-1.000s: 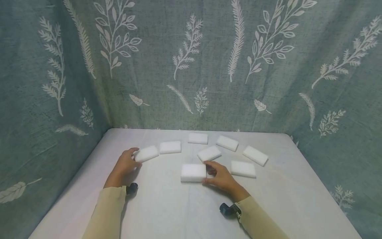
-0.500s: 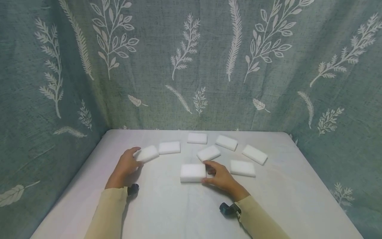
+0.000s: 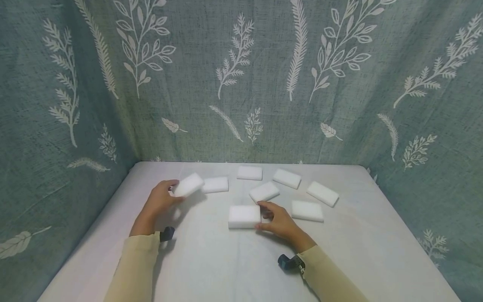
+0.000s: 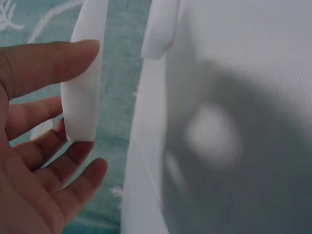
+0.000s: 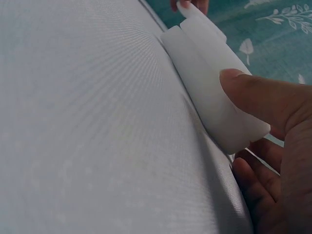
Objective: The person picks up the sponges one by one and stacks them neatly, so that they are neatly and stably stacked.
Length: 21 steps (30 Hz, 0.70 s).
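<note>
My left hand (image 3: 158,200) pinches one end of a white sponge (image 3: 190,185) between thumb and fingers. The sponge is tilted and held above the table, its shadow below; in the left wrist view the thumb lies across the sponge's face (image 4: 80,107). At the table's middle, my right hand (image 3: 280,222) grips the right end of a thicker white sponge stack (image 3: 244,217). A seam along the stack in the right wrist view suggests two sponges, one on the other. The right thumb presses the near side of the stack (image 5: 209,83); some fingertips are hidden behind it.
Right of the lifted sponge lies another white sponge (image 3: 216,185). Several more are scattered behind and right of the stack, including a tilted sponge (image 3: 264,192) just behind it and a sponge (image 3: 307,210) beside my right hand. A green leaf-patterned curtain (image 3: 249,138) surrounds the white table (image 3: 211,260).
My left hand has raised its sponge off the table, tilting it and moving it slightly right. The right hand stays in place at the stack.
</note>
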Each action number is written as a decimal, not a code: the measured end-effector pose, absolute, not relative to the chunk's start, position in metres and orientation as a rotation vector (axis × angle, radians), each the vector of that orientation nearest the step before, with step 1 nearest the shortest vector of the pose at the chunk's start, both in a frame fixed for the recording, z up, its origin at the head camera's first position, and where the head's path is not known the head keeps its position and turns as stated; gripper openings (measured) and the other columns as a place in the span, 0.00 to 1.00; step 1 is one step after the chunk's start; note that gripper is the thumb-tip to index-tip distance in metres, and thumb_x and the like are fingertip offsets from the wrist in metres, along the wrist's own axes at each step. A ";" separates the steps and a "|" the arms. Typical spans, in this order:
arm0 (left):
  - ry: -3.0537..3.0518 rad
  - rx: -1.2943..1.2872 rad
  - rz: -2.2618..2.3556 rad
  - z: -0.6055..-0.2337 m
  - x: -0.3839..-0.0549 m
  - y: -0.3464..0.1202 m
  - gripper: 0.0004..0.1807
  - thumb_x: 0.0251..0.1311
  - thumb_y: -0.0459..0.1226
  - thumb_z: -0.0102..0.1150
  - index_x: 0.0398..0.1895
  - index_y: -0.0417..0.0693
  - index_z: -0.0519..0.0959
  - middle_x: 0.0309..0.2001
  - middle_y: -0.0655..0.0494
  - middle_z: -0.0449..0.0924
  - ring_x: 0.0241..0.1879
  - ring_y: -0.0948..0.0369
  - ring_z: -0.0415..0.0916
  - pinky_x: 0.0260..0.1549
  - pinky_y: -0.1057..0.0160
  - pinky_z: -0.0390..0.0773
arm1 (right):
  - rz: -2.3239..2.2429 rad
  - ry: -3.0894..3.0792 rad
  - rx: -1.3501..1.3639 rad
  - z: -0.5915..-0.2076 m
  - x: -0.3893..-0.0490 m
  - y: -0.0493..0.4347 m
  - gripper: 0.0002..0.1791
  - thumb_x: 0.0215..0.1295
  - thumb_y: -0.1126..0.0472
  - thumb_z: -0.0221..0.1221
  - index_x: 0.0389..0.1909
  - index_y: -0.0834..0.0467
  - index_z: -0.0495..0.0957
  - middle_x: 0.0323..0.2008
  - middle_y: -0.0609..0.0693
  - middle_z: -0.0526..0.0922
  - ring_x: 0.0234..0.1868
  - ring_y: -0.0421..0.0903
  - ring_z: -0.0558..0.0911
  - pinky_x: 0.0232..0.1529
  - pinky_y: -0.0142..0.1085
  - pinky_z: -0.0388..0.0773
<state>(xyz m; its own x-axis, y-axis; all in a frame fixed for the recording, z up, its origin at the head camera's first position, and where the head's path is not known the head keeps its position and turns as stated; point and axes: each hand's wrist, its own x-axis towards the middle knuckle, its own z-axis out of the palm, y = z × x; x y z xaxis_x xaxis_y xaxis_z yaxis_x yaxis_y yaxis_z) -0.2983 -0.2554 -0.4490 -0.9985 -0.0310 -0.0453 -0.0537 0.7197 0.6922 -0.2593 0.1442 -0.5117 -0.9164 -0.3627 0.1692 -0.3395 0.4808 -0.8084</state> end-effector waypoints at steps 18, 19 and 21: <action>2.920 0.147 1.071 -0.447 -0.298 -0.224 0.41 0.50 0.41 0.74 0.68 0.41 0.68 0.65 0.40 0.64 0.58 0.41 0.67 0.52 0.40 0.72 | -1.455 2.683 -0.647 -0.513 -0.261 0.146 0.42 0.46 0.52 0.76 0.64 0.55 0.72 0.60 0.55 0.76 0.50 0.53 0.81 0.52 0.46 0.78; 2.916 0.159 1.066 -0.447 -0.298 -0.222 0.41 0.50 0.40 0.74 0.67 0.41 0.68 0.65 0.40 0.64 0.58 0.41 0.67 0.53 0.40 0.72 | -1.456 2.682 -0.650 -0.513 -0.261 0.146 0.42 0.46 0.52 0.76 0.64 0.56 0.72 0.60 0.55 0.76 0.49 0.53 0.81 0.51 0.46 0.78; 2.912 0.189 1.054 -0.448 -0.299 -0.217 0.41 0.49 0.40 0.75 0.67 0.41 0.68 0.65 0.40 0.65 0.58 0.41 0.68 0.52 0.41 0.72 | -1.447 2.687 -0.663 -0.514 -0.262 0.146 0.42 0.47 0.52 0.76 0.64 0.56 0.72 0.59 0.55 0.76 0.49 0.52 0.82 0.51 0.45 0.78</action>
<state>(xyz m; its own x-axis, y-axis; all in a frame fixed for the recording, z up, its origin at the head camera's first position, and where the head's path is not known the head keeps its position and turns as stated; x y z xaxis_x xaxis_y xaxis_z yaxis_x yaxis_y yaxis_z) -0.2985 -0.2174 -0.4476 -0.9918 0.1273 0.0048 0.1009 0.7618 0.6399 -0.2620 0.1457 -0.5142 -0.9098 -0.3735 0.1811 -0.3568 0.4806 -0.8011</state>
